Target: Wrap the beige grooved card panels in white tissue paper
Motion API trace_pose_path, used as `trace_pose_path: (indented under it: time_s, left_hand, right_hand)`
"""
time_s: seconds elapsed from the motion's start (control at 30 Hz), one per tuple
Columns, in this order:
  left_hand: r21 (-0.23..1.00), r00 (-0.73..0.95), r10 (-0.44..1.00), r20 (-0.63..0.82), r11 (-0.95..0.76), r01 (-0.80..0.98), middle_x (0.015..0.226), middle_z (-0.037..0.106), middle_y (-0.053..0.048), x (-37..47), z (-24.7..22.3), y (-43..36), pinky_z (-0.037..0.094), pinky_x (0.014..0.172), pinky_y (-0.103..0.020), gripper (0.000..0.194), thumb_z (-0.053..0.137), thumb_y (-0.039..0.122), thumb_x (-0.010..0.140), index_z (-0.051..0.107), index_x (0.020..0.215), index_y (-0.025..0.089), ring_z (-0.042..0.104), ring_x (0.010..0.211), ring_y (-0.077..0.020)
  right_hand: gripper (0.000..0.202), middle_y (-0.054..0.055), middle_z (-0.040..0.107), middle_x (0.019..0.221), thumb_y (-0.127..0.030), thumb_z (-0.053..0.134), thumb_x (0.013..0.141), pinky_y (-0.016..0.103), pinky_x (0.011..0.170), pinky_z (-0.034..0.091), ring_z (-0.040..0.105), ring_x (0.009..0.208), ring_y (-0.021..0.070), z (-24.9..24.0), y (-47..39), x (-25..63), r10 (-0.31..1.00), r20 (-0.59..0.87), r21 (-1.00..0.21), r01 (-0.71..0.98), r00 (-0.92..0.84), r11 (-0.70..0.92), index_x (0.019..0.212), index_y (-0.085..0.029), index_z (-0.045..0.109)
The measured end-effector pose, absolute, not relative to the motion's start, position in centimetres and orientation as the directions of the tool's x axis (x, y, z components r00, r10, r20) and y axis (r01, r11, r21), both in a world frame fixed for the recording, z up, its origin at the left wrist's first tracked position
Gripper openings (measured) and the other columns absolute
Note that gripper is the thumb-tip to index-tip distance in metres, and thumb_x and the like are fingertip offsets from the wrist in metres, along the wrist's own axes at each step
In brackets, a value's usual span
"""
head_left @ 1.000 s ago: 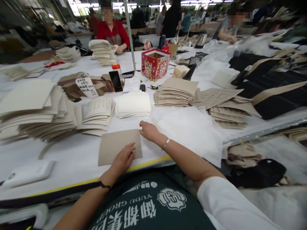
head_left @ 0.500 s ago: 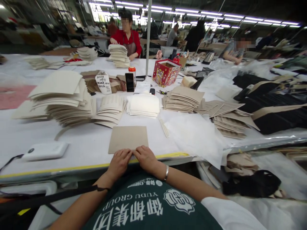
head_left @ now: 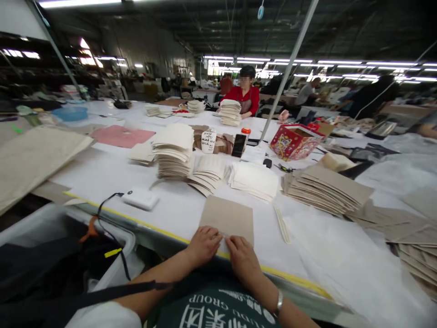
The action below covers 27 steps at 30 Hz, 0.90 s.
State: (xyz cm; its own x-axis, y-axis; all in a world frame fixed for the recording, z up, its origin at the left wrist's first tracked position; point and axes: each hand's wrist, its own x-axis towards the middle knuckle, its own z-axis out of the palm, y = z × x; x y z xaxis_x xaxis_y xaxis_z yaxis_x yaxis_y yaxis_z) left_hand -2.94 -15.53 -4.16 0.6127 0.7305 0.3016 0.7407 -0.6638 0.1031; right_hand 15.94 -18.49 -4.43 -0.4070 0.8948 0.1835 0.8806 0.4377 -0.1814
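Note:
A flat beige fabric panel (head_left: 228,215) lies at the table's near edge, right in front of me. At its near edge my left hand (head_left: 204,246) has its fingers bent together, gripping the border. Close beside it, my right hand (head_left: 243,258) pinches the same edge, thumb side toward the left hand. The fingertips are partly hidden against the panel. Just beyond it stand a pile of cream panels (head_left: 209,171) and a pile of white pieces (head_left: 254,180). To the right of the panel a narrow pale strip (head_left: 282,224) lies on the table.
A tall stack of panels (head_left: 173,150) and a white power bank (head_left: 140,199) are to the left. Beige pieces (head_left: 327,189) and a red box (head_left: 295,142) stand right. A phone (head_left: 238,145) leans at the back. Across the table a person in red (head_left: 251,96) handles a stack.
My view has swung to the left, so things appear shifted right and more of the left side shows. Both hands stay at the near edge of the panel.

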Motion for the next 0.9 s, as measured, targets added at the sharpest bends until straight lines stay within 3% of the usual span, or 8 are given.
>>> trace_pose_path:
  time_s: [0.13, 0.27, 0.33, 0.43, 0.57, 0.67, 0.73, 0.9]
  left_hand:
    - [0.157, 0.594, 0.746, 0.300, -0.653, 0.741, 0.101, 0.059, -0.006, -5.2, -4.1, -14.9, 0.043, 0.078, -0.033, 0.025, 0.045, 0.024, 0.083, 0.056, 0.105, 0.021, 0.051, 0.092, -0.0197]
    - [0.110, 0.525, 0.783, 0.334, -0.585, 0.803, 0.095, 0.061, -0.007, -8.3, -3.8, -13.3, 0.042, 0.079, -0.037, 0.022, 0.042, 0.024, 0.085, 0.059, 0.098, 0.019, 0.052, 0.089, -0.0212]
    - [0.079, 0.491, 0.787, 0.373, -0.554, 0.829, 0.092, 0.062, -0.006, -7.8, -3.5, -12.6, 0.039, 0.082, -0.041, 0.019, 0.044, 0.026, 0.084, 0.061, 0.088, 0.019, 0.052, 0.090, -0.0226]
    - [0.110, 0.499, 0.750, 0.434, -0.594, 0.797, 0.098, 0.061, -0.007, -4.6, -3.6, -12.1, 0.038, 0.085, -0.040, 0.019, 0.043, 0.024, 0.085, 0.061, 0.090, 0.019, 0.050, 0.095, -0.0221]
    - [0.216, 0.612, 0.724, 0.318, -0.684, 0.697, 0.092, 0.060, -0.006, -0.6, -4.4, -11.8, 0.041, 0.079, -0.033, 0.020, 0.040, 0.022, 0.087, 0.059, 0.089, 0.019, 0.051, 0.087, -0.0182]
    - [0.243, 0.613, 0.752, 0.242, -0.659, 0.712, 0.091, 0.057, -0.005, -0.5, -4.4, -11.2, 0.041, 0.078, -0.033, 0.016, 0.045, 0.028, 0.086, 0.058, 0.089, 0.020, 0.050, 0.085, -0.0184]
    - [0.221, 0.599, 0.775, 0.202, -0.632, 0.743, 0.090, 0.056, -0.006, -1.2, -3.9, -10.7, 0.041, 0.077, -0.033, 0.018, 0.049, 0.035, 0.083, 0.057, 0.087, 0.019, 0.049, 0.084, -0.0193]
    - [0.071, 0.516, 0.852, 0.087, -0.521, 0.850, 0.080, 0.055, -0.008, -2.0, -2.2, -9.8, 0.041, 0.068, -0.034, 0.037, 0.052, 0.052, 0.076, 0.056, 0.077, 0.016, 0.051, 0.077, -0.0225]
  right_hand:
    - [0.040, 0.009, 0.058, 0.102, -0.003, 0.045, 0.077, 0.029, 0.083, 0.038, 0.048, 0.093, 0.0200, -4.7, -18.5, 17.8, 0.904, 0.208, -0.210, 0.885, -0.374, 0.415, 0.112, -0.016, 0.057]
    - [0.036, 0.009, 0.059, 0.099, -0.005, 0.046, 0.077, 0.030, 0.081, 0.039, 0.048, 0.091, 0.0200, -4.3, -18.6, 20.5, 0.936, 0.182, -0.233, 0.912, -0.301, 0.338, 0.108, -0.017, 0.059]
    - [0.030, 0.008, 0.059, 0.092, -0.009, 0.045, 0.080, 0.031, 0.079, 0.039, 0.049, 0.086, 0.0195, -3.9, -18.0, 20.2, 0.948, 0.181, -0.254, 0.918, -0.263, 0.303, 0.104, -0.018, 0.061]
    - [0.029, 0.008, 0.059, 0.093, -0.012, 0.043, 0.084, 0.031, 0.079, 0.038, 0.049, 0.086, 0.0185, -3.6, -16.4, 18.2, 0.939, 0.241, -0.315, 0.895, -0.245, 0.314, 0.107, -0.018, 0.059]
    - [0.026, 0.006, 0.058, 0.096, -0.014, 0.044, 0.085, 0.030, 0.081, 0.037, 0.047, 0.089, 0.0180, -4.0, -15.2, 16.3, 0.911, 0.246, -0.363, 0.841, -0.330, 0.402, 0.104, -0.022, 0.059]
    - [0.018, 0.005, 0.057, 0.093, -0.021, 0.046, 0.086, 0.031, 0.081, 0.036, 0.046, 0.089, 0.0178, -4.3, -15.3, 17.3, 0.926, 0.219, -0.362, 0.856, -0.306, 0.369, 0.099, -0.022, 0.059]
    - [0.015, 0.005, 0.055, 0.091, -0.029, 0.050, 0.085, 0.031, 0.079, 0.035, 0.046, 0.087, 0.0180, -4.2, -15.5, 18.6, 0.945, 0.200, -0.345, 0.884, -0.258, 0.314, 0.093, -0.020, 0.058]
    - [0.029, 0.005, 0.054, 0.082, -0.047, 0.057, 0.077, 0.031, 0.073, 0.035, 0.046, 0.081, 0.0190, -3.1, -15.0, 20.9, 0.973, 0.122, -0.255, 0.942, -0.194, 0.220, 0.083, -0.018, 0.057]
